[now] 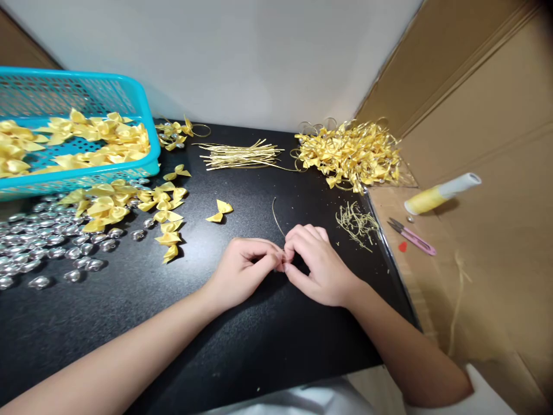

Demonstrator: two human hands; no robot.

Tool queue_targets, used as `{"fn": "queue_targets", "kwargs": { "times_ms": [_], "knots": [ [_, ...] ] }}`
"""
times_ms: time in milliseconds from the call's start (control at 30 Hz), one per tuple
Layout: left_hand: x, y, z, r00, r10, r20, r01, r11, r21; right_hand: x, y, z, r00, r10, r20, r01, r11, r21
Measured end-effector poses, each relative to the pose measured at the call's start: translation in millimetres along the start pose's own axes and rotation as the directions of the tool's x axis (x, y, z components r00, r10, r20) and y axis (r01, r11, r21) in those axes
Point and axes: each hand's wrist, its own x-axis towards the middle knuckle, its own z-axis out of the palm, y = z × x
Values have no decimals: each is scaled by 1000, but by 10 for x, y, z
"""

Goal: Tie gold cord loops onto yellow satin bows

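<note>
My left hand [248, 268] and my right hand [317, 265] meet fingertip to fingertip over the black table. Both are closed in a pinch around a thin gold cord [276, 216], whose free end curves up and away from the fingers. What else may sit between the fingertips is hidden. To the left of my hands lies a single yellow ribbon bow [221, 212]. Farther back is a bundle of straight gold cords [242, 155]. Short gold cord clippings [358, 223] lie in a small heap right of my right hand.
A turquoise basket [149, 129] of yellow bows stands at back left. Silver beads [56, 239] and more yellow bows [166, 216] spread before it. Finished-looking bow loops [349, 153] are piled at back right. Pink-handled thread snips [412, 236] and a yellow-white tube [443, 193] lie on cardboard.
</note>
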Motion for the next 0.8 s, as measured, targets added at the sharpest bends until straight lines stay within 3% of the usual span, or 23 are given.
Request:
{"fn": "queue_targets", "kwargs": {
  "times_ms": [100,200,333,467,633,800],
  "knots": [
    [6,-9,-3,1000,-10,6,10,1000,-19,2,11,6,999,-26,-39,25,999,-30],
    [18,-33,-19,1000,-18,6,18,998,-57,0,22,62,977,-73,-199,69,997,-25],
    [36,-42,-30,999,-40,-12,38,992,-122,7,-3,170,884,-89,-460,92,996,-15],
    [42,-26,-15,998,-50,-48,42,989,-142,22,-41,243,815,-79,-574,62,997,-49],
    [18,-45,5,992,-47,-115,27,986,-167,26,-44,252,770,-66,-634,-8,994,-113],
    [-5,-81,0,987,-76,-138,46,977,-209,-7,-45,222,815,-88,-572,-9,986,-164]
  ]
}}
